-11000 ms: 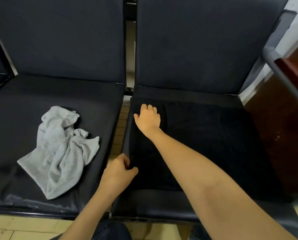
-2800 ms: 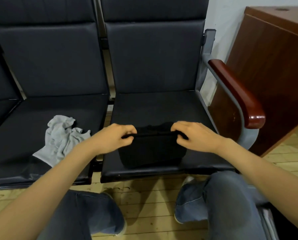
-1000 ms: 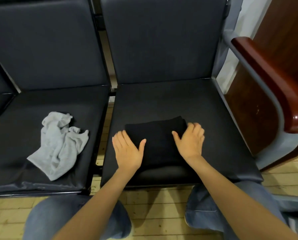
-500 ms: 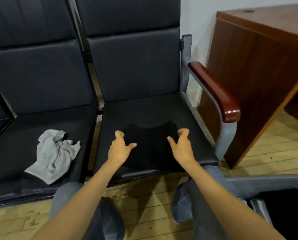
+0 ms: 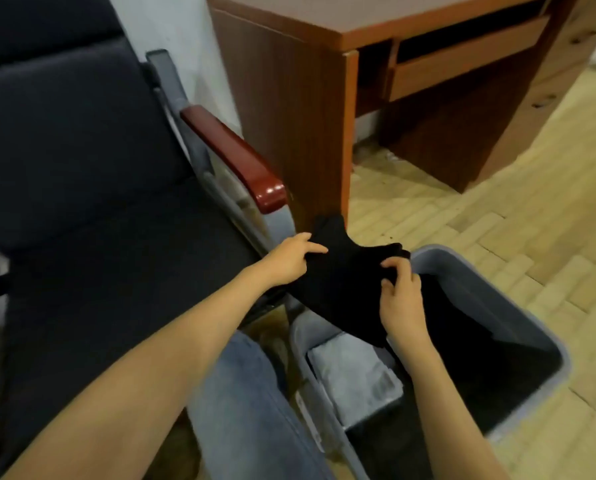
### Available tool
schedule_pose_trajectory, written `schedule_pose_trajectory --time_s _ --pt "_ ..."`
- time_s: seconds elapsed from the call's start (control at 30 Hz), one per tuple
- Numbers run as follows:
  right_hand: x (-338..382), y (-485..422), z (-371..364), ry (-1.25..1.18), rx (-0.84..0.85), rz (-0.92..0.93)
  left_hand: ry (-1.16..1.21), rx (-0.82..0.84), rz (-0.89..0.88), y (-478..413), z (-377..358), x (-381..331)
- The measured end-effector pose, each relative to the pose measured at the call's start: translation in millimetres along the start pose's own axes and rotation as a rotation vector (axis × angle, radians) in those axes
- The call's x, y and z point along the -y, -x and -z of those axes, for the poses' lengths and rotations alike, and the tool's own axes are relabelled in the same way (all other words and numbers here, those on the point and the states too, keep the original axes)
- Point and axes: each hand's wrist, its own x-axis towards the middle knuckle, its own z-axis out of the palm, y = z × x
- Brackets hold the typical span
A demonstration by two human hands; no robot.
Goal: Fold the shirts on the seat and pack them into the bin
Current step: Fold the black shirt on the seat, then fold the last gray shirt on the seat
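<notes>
Black folded shirt (image 5: 345, 282) pinched by both hands, left (image 5: 286, 261) and right (image 5: 402, 299); lower level into grey bin (image 5: 476, 271), releasing together.

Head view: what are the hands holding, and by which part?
The black shirt: the left hand grips its left edge, the right hand its right edge.

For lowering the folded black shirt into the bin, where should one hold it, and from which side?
Hold the black shirt by its two opposite edges, one hand from each side, as the left hand and right hand grip it now. It is soft and sags between them, so two-sided pinching likely keeps the fold together over the bin.
</notes>
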Motion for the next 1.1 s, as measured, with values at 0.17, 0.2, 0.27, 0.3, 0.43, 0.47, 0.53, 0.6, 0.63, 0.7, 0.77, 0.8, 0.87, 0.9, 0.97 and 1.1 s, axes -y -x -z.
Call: schedule_pose_trajectory --time_s 0.17,0.2,0.27,0.3,0.43,0.47,0.53,0.6,0.63,0.7,0.77,0.8,0.87,0.9,0.97,1.1 --pt "-96 6 14 0.076 -0.034 -0.270 -0.055 0.124 -0.098 -45 -89 -36" --pt "-113 9 11 0.075 -0.031 -0.328 -0.063 0.152 -0.103 -48 -105 -36" --pt "-141 17 -1 0.049 -0.016 -0.411 -0.092 0.244 -0.116 -55 -132 -27" --pt "-152 21 -9 0.024 0.003 -0.444 -0.112 0.294 -0.122 -59 -143 -19" --pt "-191 34 -31 -0.026 0.055 -0.572 -0.202 0.451 -0.103 -74 -176 -8" --pt "-200 38 -38 -0.026 0.070 -0.594 -0.221 0.484 -0.086 -75 -182 -8" --pt "-214 45 -49 -0.028 0.096 -0.638 -0.245 0.525 -0.076 -77 -190 -6" --pt "-223 50 -57 -0.042 0.099 -0.676 -0.252 0.546 -0.080 -79 -199 2" --pt "-227 52 -60 -0.047 0.089 -0.689 -0.255 0.542 -0.080 -81 -203 7" --pt "-234 57 -66 -0.045 0.098 -0.715 -0.284 0.504 -0.085 -82 -209 11" --pt "-241 62 -68 -0.041 0.165 -0.771 -0.366 0.469 -0.090 -82 -214 11" --pt "-244 64 -69 -0.022 0.187 -0.804 -0.410 0.476 -0.086 -82 -216 11" --pt "-249 67 -67 0.036 0.174 -0.819 -0.441 0.511 -0.064 -81 -217 12" --pt "-249 67 -65 0.054 0.167 -0.802 -0.432 0.519 -0.050 -80 -217 13" --pt "-245 65 -59 0.074 0.173 -0.746 -0.400 0.508 -0.028 -77 -212 14" --pt "-222 47 -43 0.153 0.175 -0.593 -0.372 0.508 0.009 -65 -192 10"
